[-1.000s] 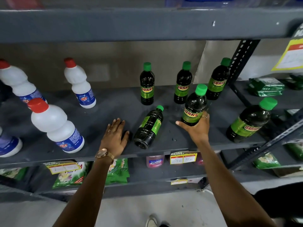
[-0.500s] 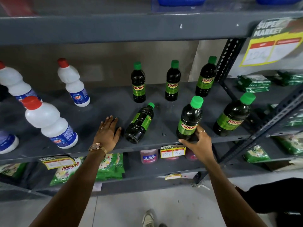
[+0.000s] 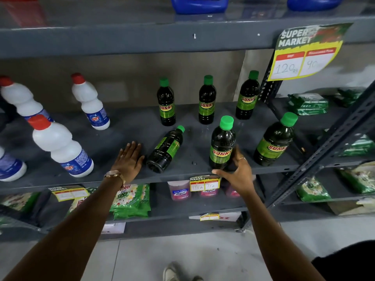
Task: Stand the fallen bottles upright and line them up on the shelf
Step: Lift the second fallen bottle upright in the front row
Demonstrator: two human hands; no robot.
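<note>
Nearly done, judging from the head view — five dark bottles stand upright, right hand [image 3: 236,175] grasping the near one [image 3: 222,146]; one fallen bottle [image 3: 165,150] lies beside the flat, released left hand [image 3: 129,161], near the shelf [image 3: 121,180] front.

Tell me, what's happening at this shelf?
A person is tidying dark green-capped bottles on a grey shelf. Their right hand grips the base of an upright bottle near the front edge. Their left hand lies flat beside one fallen bottle. Three more bottles stand along the back.
</note>
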